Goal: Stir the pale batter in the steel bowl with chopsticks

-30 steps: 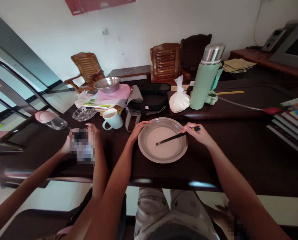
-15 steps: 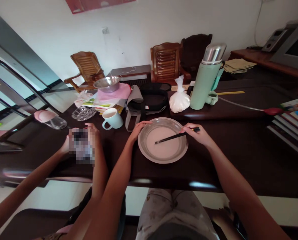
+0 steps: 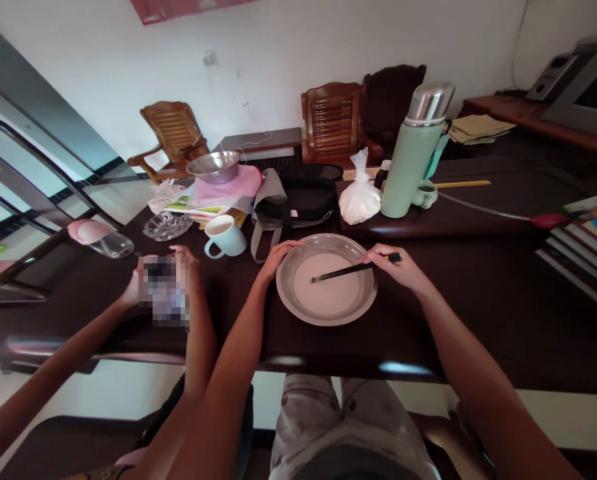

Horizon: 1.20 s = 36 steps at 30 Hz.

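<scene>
A round metal dish (image 3: 289, 307) with pale milky liquid sits on the dark table (image 3: 478, 313) in front of me. My left hand (image 3: 273, 259) rests on the dish's left rim, fingers curled over the edge. My right hand (image 3: 395, 267) pinches a pair of dark chopsticks (image 3: 345, 271) whose tips dip into the liquid near the dish's middle. To my left, another person's two hands (image 3: 165, 283) hold a small blurred-out object above the table.
Behind the dish are a light blue mug (image 3: 225, 237), a black and grey bag (image 3: 298, 200), a knotted bag of white powder (image 3: 359, 193) and a green thermos (image 3: 412, 157). A glass dish (image 3: 167, 227) and a steel bowl (image 3: 214, 167) stand at the far left. Books (image 3: 585, 240) lie right.
The chopstick tips have shifted slightly up and away in the liquid. My left hand stays on the rim. The other person's hands have barely moved.
</scene>
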Motion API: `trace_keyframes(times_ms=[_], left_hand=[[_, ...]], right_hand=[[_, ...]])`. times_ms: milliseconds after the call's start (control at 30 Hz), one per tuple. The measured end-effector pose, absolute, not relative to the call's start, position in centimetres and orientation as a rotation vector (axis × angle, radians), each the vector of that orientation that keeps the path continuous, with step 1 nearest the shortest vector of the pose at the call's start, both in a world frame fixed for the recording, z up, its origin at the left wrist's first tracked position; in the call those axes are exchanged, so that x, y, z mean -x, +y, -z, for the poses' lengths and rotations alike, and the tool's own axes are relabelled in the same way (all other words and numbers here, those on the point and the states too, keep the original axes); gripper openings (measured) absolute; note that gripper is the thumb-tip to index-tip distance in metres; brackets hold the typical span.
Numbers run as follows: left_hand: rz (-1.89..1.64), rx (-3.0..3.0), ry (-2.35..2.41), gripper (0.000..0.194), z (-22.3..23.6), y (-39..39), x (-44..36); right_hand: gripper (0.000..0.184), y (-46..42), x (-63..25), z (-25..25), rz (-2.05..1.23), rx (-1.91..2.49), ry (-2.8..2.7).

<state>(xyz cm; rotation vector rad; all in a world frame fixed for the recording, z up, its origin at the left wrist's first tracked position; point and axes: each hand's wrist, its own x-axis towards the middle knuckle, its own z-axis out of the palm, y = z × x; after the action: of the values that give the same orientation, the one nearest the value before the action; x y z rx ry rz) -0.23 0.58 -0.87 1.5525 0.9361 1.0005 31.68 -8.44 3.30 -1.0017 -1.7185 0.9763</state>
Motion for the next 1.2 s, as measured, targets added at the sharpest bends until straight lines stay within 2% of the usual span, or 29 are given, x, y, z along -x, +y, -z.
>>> trace_keyframes(times_ms=[133, 267, 400, 600, 700, 800, 1033, 1200], left_hand=[[-1.009, -1.539, 0.943, 0.029, 0.6, 0.4, 0.0], [-1.005, -1.507, 0.956, 0.03, 0.6, 0.4, -0.2], [-1.011, -1.514, 0.967, 0.03, 0.8, 0.5, -0.4], [-1.013, -1.486, 0.954, 0.03, 0.7, 0.4, -0.4], [-1.008, -1.49, 0.96, 0.029, 0.6, 0.5, -0.3], [-1.009, -1.524, 0.963, 0.029, 0.7, 0.7, -0.3], [-0.993, -1.521, 0.957, 0.029, 0.9, 0.8, -0.2], [-1.006, -1.533, 0.963, 0.03, 0.8, 0.7, -0.2]], right_hand=[[0.03, -8.3, -33.4, -3.6, -0.842, 1.091, -1.557], [0.035, -8.5, -34.1, -3.9, -0.948, 1.058, -1.577], [0.029, -8.5, -32.8, -3.7, -1.012, 0.985, -1.737], [0.033, -8.2, -34.2, -3.6, -0.813, 1.098, -1.538], [0.036, -8.3, -34.5, -3.8, -0.924, 1.054, -1.55], [0.031, -8.4, -33.2, -3.7, -1.021, 0.99, -1.688], [0.029, -8.1, -33.3, -3.7, -0.867, 1.074, -1.606], [0.034, -8.5, -33.7, -3.9, -1.0, 1.029, -1.663]])
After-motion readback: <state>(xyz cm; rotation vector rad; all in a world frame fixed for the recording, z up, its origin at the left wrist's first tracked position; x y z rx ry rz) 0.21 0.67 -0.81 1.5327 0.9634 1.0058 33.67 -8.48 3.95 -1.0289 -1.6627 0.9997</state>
